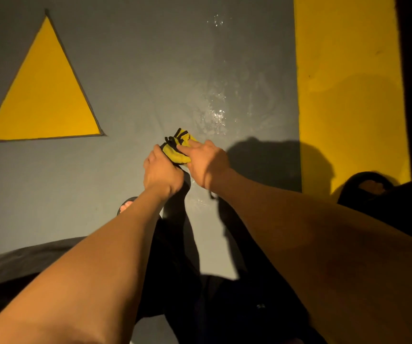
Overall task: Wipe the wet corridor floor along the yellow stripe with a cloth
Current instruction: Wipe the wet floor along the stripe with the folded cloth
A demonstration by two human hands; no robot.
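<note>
nearest, a bare foot in a dark sandal (pixel 126 206) stands on the grey painted floor (pixel 135 70). above it the left hand (pixel 161 173) and right hand (pixel 206 161) both grip a bunched yellow cloth with black edging (pixel 177 148) between them. beyond lie a glistening wet patch (pixel 216 115), the broad yellow stripe (pixel 349 83) to its right, and a yellow triangle (pixel 44 95) far left.

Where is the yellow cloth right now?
The cloth is bunched between both hands, left hand and right hand, mid-frame, just below the shiny wet patch.
</note>
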